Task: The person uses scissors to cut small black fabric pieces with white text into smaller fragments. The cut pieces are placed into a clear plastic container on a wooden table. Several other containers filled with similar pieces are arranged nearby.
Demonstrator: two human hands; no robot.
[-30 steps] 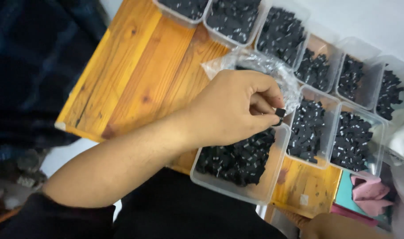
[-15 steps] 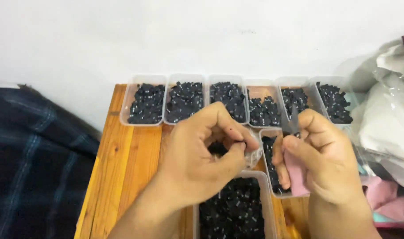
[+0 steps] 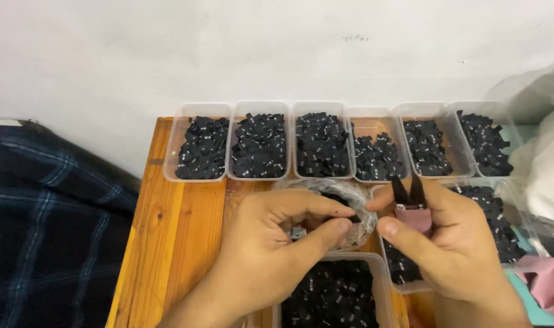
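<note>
Between both hands, over the wooden tabletop (image 3: 186, 243): small snips and a label.
Right hand (image 3: 453, 243) fingers clamp pink-handled snips (image 3: 410, 206), blades pointing away toward the trays (image 3: 261, 143), long axis upright; left hand (image 3: 271, 249) fingers pinched on a black label (image 3: 343, 214) just left.

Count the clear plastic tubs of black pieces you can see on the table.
8. Six stand in a back row; one sits at front centre; one lies right, under the right hand. More may be hidden off-frame.
</note>
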